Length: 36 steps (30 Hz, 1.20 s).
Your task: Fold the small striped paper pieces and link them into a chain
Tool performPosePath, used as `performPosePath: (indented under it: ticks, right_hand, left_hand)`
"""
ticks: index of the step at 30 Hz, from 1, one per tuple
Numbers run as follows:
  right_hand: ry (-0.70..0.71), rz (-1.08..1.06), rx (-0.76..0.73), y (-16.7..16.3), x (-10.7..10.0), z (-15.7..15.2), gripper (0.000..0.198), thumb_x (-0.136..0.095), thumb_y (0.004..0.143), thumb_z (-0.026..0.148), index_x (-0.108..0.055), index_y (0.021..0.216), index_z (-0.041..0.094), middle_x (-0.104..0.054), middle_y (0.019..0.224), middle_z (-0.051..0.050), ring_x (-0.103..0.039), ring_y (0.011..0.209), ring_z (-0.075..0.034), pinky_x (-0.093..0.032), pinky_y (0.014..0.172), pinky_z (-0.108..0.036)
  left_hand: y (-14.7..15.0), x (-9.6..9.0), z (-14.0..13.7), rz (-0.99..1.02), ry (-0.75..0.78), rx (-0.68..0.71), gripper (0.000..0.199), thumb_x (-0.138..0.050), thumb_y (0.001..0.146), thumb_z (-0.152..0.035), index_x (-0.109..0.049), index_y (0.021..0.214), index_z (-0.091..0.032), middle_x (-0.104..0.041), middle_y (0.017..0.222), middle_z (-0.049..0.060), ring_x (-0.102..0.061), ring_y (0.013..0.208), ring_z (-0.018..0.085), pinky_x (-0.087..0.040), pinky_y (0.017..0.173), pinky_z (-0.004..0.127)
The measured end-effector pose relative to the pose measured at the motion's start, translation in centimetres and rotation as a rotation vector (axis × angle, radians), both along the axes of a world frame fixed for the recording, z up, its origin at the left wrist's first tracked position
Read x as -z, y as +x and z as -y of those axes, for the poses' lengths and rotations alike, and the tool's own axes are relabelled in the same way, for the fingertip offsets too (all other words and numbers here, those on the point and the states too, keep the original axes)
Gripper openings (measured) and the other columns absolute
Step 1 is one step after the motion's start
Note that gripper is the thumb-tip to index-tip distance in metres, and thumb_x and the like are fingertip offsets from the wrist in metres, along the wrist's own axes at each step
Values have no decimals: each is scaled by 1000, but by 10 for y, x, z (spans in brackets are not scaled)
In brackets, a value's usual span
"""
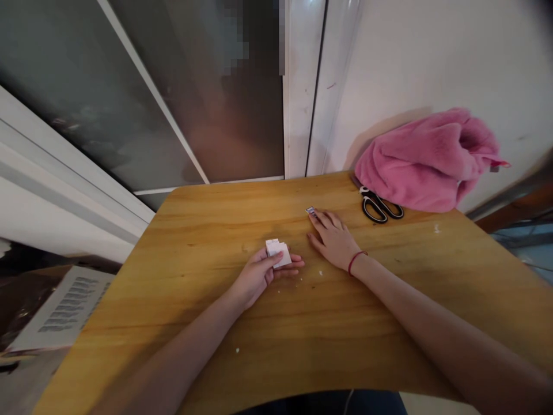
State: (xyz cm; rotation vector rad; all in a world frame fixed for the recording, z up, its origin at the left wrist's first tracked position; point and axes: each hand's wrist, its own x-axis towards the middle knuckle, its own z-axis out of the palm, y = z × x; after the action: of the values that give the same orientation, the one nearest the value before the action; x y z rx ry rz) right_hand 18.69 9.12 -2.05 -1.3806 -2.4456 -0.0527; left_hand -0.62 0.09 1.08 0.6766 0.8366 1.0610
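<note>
My left hand (261,268) holds a few small white paper pieces (279,254), pinned under the thumb against the fingers. Flat on the wooden table (194,334), my right hand (334,239) has its fingers stretched out, with a red string bracelet at the wrist. One fingertip of it touches a small slip of paper (310,210) with dark print or a dark edge. What is on the slip is too small to read. Tiny white scraps (320,272) lie on the wood between and below the hands.
Black-handled scissors (375,207) lie at the back right, blades hidden under a pink plush cloth item (423,158). A sliding door with dark panes (233,115) stands behind the table. To the left, below the tabletop, is a printed cardboard box (64,305).
</note>
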Motion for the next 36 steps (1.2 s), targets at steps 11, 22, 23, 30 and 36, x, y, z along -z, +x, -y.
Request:
performPosePath:
  ticks: [11, 22, 23, 30, 36]
  right_hand:
    - [-20, -88, -89, 8, 1, -8, 44, -34, 86, 23, -45, 128, 14, -43, 133, -5, -30, 128, -21, -27, 106, -39]
    - [-15, 36, -137, 5, -2, -5, 47, -31, 89, 28, -35, 134, 15, -34, 140, -4, -18, 132, -24, -19, 107, -46]
    - [-19, 23, -137, 6, -2, -6, 47, -32, 89, 28, -34, 135, 15, -33, 140, -5, -16, 133, -25, -19, 106, -47]
    - [-111, -486, -274, 1, -17, 13, 30, -40, 89, 30, -49, 116, 20, -55, 111, -8, -47, 105, -20, -37, 93, -40]
    - [-449, -758, -400, -24, -27, 58, 25, -57, 81, 33, -50, 100, 18, -54, 91, -5, -52, 83, -15, -46, 75, -29]
  left_hand:
    - [1, -2, 1, -22, -20, 22, 18, -54, 81, -19, -51, 96, -10, -67, 94, 17, -64, 92, 28, -49, 80, 38]
    - [1, -1, 1, -30, -4, 34, 18, -56, 80, -22, -53, 93, -9, -67, 94, 17, -64, 91, 29, -50, 79, 40]
    - [1, 0, 1, -37, 6, 27, 19, -57, 80, -22, -54, 93, -9, -67, 95, 17, -64, 92, 29, -50, 78, 39]
    - [7, 4, 2, -113, 15, -113, 28, -62, 77, -26, -56, 99, -10, -67, 98, 14, -64, 92, 25, -52, 77, 35]
    - [7, 3, 1, -103, 7, -131, 28, -66, 73, -28, -60, 96, -12, -68, 96, 10, -65, 88, 21, -51, 75, 29]
